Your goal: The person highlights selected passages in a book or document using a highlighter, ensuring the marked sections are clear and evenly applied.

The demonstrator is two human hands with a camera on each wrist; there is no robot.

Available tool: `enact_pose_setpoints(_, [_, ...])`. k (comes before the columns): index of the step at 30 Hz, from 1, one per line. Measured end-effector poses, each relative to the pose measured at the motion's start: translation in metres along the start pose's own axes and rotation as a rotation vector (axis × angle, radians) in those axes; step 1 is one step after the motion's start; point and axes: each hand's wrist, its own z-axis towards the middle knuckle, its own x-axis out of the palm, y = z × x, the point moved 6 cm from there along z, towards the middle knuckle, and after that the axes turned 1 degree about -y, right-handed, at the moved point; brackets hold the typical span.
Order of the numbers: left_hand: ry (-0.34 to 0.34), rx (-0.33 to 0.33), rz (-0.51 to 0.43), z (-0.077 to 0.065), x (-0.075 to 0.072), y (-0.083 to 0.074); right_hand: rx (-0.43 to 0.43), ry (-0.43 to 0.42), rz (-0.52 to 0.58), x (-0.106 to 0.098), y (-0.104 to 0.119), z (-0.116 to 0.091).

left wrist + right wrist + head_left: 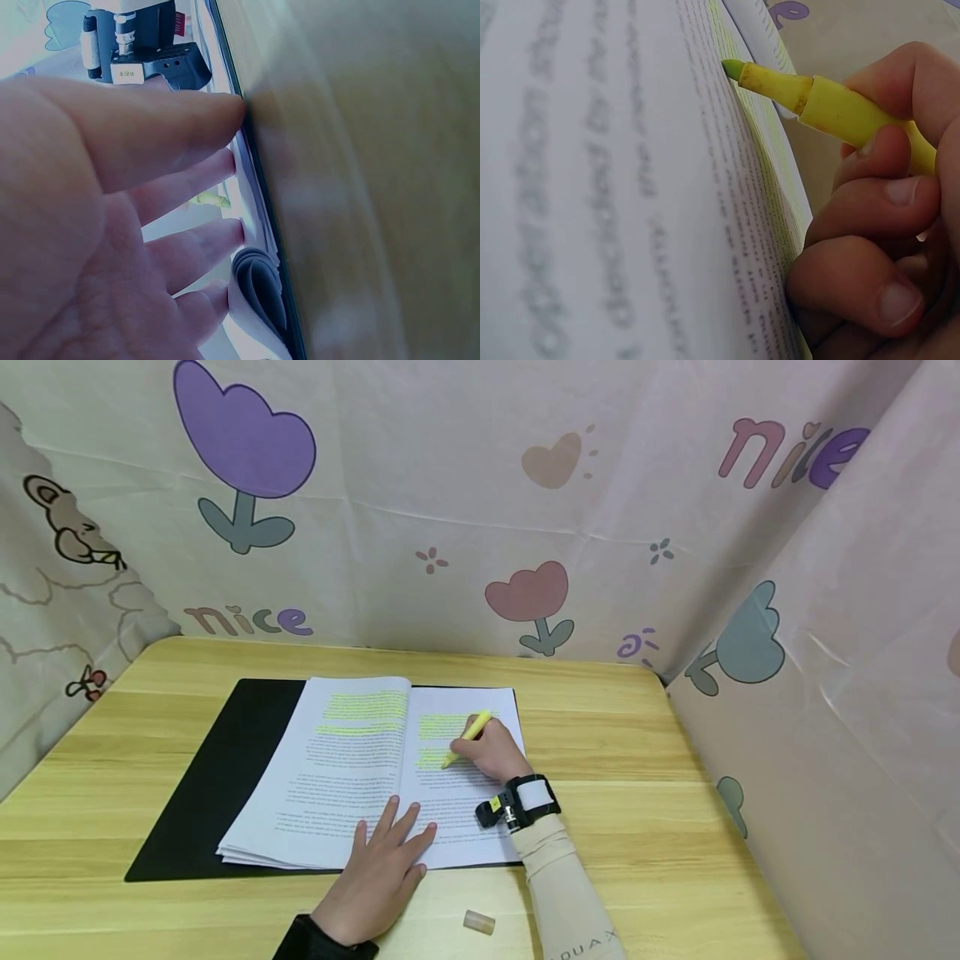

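Observation:
A yellow highlighter (478,724) is pinched in my right hand (497,753), its tip down at the right page. In the right wrist view the green-tinted tip of the highlighter (840,112) points at the printed lines. The open booklet (322,793) shows yellow-marked lines in the upper part of both pages. My left hand (378,881) rests spread on the lower edge of the booklet, near its fold. In the left wrist view the left fingers (195,247) lie straight against the paper, beside the curled page edges at the fold (259,285).
Under the booklet lies a black folder (202,802), sticking out on the left. A small greyish cap (479,922) lies on the wooden table (615,843) near its front. Printed curtains (420,468) enclose the back and sides. A camera (491,811) is strapped to the right wrist.

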Motion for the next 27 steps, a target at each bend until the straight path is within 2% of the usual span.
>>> enact_pose_setpoints(27, [0.008, -0.003, -0.006, -0.0002, 0.0012, 0.0010, 0.027, -0.014, 0.023, -0.0094, -0.0078, -0.0004])
